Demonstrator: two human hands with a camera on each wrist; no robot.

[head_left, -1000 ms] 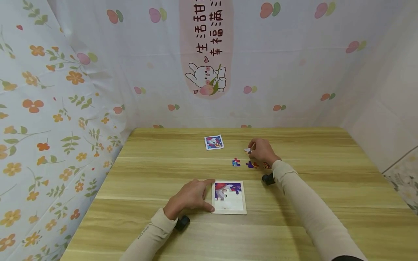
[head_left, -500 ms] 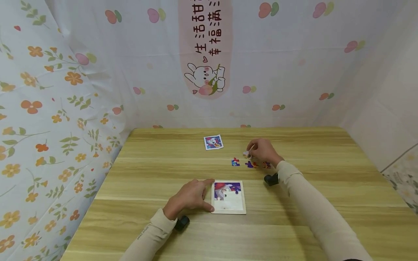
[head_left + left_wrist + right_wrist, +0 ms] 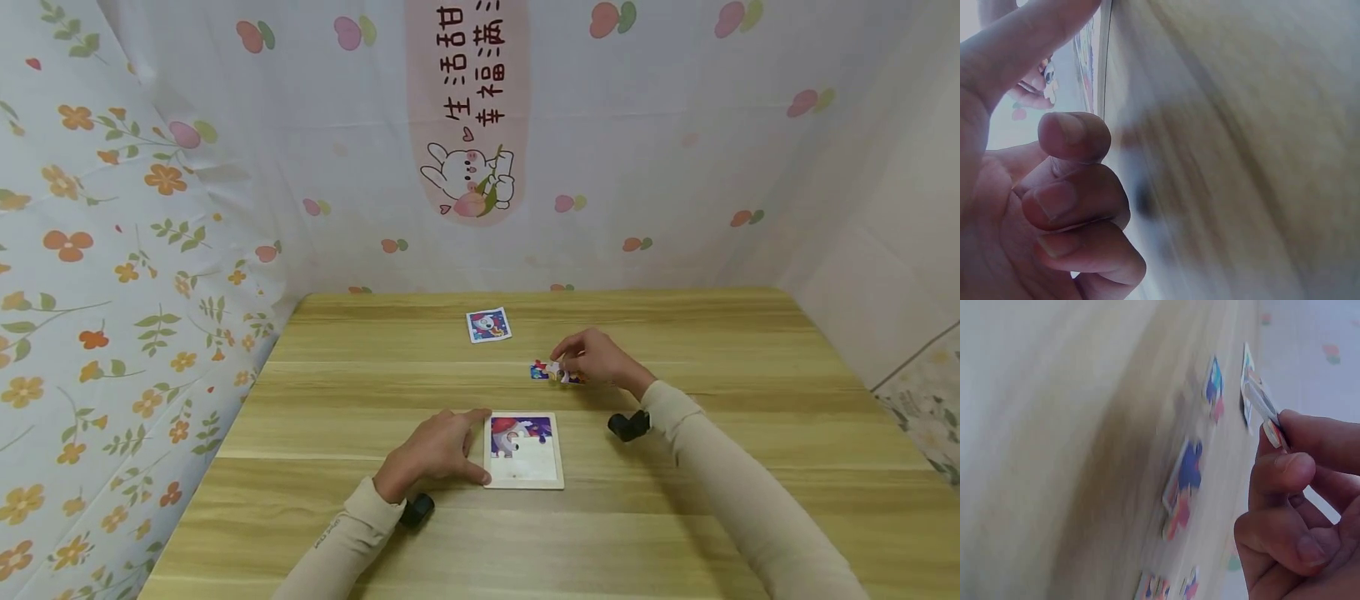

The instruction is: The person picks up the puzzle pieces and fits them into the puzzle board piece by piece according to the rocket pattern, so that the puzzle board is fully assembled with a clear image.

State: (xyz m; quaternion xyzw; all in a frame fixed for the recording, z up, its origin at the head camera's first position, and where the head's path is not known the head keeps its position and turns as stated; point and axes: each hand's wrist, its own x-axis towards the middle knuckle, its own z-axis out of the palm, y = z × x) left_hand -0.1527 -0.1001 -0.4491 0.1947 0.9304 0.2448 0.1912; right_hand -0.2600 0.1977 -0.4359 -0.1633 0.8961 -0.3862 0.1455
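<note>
A square jigsaw tray (image 3: pixel 536 465) lies on the table, its upper and left parts filled with a purple, red and white picture and the rest bare. My left hand (image 3: pixel 435 452) touches the tray's left side, index finger at the far corner and thumb at the near one. In the left wrist view its other fingers (image 3: pixel 1079 200) are bent. My right hand (image 3: pixel 596 357) pinches a jigsaw piece (image 3: pixel 1264 403) between thumb and fingertips. Below it lie loose pieces: a blue-and-red one (image 3: pixel 1213 387), a purple-and-red one (image 3: pixel 1185 472) and others at the right wrist view's bottom edge.
Behind the loose pieces, a small square picture card (image 3: pixel 488 325) lies on the wooden table (image 3: pixel 360 333). A patterned cloth (image 3: pixel 637 150) hangs along the back edge, and another flowered cloth (image 3: pixel 112 333) covers the left side. A black wrist camera (image 3: pixel 628 426) sits under the right wrist.
My right hand has moved left and slightly nearer with the pinched piece, which now overlaps the loose pieces in the head view. The left hand and tray have stayed put.
</note>
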